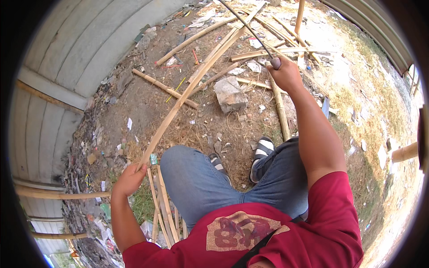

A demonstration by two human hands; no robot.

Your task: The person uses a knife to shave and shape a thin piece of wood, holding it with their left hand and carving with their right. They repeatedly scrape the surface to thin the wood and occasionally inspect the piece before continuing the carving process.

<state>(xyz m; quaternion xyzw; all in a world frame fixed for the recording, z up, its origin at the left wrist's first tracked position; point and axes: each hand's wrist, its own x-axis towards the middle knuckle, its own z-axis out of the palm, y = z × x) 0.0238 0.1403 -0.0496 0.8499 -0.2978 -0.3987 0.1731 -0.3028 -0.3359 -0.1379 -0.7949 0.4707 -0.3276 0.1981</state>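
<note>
A long split bamboo strip slants from the lower left up to the far middle. My left hand is closed round its near end, beside my knee. My right hand, stretched forward, grips the handle of a machete. Its long, dark, thin blade points up and to the left and appears to cross the strip near its far end; whether they touch I cannot tell. Below the strip, a grey concrete block rests on the dirt. A bamboo pole lies under my right forearm.
More bamboo pieces are scattered on the littered ground ahead. Several split strips lie by my left thigh. A grey panel wall stands at the left, and a bamboo post rises at the far right.
</note>
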